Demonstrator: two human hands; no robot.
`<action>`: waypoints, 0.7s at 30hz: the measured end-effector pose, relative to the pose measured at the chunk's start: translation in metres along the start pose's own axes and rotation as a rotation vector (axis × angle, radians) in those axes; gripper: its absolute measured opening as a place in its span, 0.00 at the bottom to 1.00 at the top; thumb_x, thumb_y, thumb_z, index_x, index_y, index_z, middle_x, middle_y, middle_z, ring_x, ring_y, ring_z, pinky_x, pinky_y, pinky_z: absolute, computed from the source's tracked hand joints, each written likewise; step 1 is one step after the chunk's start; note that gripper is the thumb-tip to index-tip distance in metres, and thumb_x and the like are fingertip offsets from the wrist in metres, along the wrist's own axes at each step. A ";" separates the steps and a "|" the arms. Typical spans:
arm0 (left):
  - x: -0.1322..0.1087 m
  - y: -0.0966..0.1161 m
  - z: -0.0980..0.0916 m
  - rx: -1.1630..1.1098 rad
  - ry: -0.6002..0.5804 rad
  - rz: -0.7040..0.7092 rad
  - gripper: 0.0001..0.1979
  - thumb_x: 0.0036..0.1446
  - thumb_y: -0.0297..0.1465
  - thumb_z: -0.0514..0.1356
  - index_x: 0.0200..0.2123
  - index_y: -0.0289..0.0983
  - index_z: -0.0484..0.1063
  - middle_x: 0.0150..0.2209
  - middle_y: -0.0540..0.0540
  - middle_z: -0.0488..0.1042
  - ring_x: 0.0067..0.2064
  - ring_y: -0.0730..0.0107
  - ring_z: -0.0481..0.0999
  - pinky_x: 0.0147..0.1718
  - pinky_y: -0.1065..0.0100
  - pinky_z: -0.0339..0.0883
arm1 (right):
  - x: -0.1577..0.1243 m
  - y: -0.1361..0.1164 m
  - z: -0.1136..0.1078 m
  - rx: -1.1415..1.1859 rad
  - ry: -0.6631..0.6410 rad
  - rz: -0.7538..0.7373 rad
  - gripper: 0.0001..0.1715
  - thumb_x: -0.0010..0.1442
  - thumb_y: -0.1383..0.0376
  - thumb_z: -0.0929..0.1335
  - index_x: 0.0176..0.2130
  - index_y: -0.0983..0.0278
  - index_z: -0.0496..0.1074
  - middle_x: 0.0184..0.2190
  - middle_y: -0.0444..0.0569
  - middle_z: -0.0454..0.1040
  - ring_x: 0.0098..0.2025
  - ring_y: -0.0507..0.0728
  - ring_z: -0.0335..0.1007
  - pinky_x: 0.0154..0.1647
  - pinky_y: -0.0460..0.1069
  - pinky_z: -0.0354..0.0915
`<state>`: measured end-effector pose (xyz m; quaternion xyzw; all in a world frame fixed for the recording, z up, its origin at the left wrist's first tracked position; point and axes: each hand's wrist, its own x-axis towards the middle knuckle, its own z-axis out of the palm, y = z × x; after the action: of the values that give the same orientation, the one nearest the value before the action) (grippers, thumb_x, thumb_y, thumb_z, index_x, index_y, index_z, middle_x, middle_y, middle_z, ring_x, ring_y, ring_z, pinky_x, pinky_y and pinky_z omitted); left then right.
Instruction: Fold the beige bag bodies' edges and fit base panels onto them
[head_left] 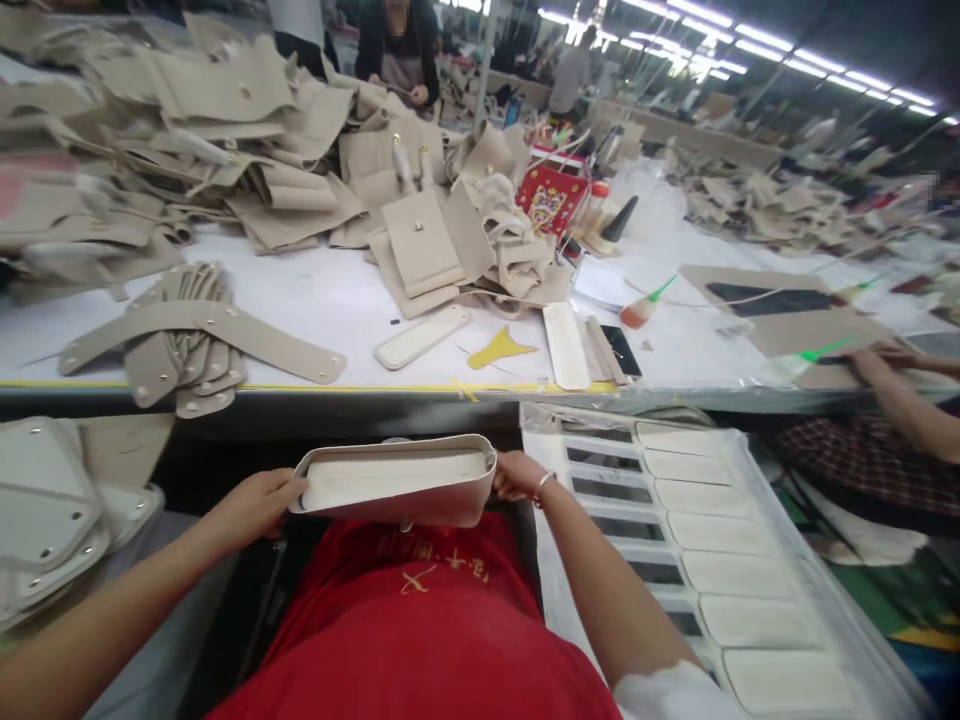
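Bag (397, 490) sits crosswise before the red apron (405, 630), nearer than the table (315, 285); left hand (262, 502) pinches its left end, right hand (517, 476) its right, 2 grips probably meant to steady the open side in view.

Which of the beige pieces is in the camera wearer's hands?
The boxy piece held between the left hand and right hand, before the red garment; the heaped pieces lie on the white table.
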<state>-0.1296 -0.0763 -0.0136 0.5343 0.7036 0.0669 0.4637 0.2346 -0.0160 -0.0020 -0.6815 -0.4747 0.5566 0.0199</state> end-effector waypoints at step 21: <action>0.009 -0.004 -0.014 0.127 0.033 0.273 0.17 0.53 0.43 0.48 0.25 0.36 0.66 0.27 0.47 0.69 0.30 0.67 0.69 0.31 0.68 0.63 | -0.047 -0.021 0.041 -1.063 0.255 -0.192 0.24 0.65 0.61 0.51 0.41 0.69 0.70 0.35 0.61 0.74 0.38 0.61 0.72 0.36 0.51 0.62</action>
<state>-0.1430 -0.0647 -0.0133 0.6520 0.6348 0.0933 0.4041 0.1927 -0.0562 0.0290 -0.6134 -0.7441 0.1490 -0.2187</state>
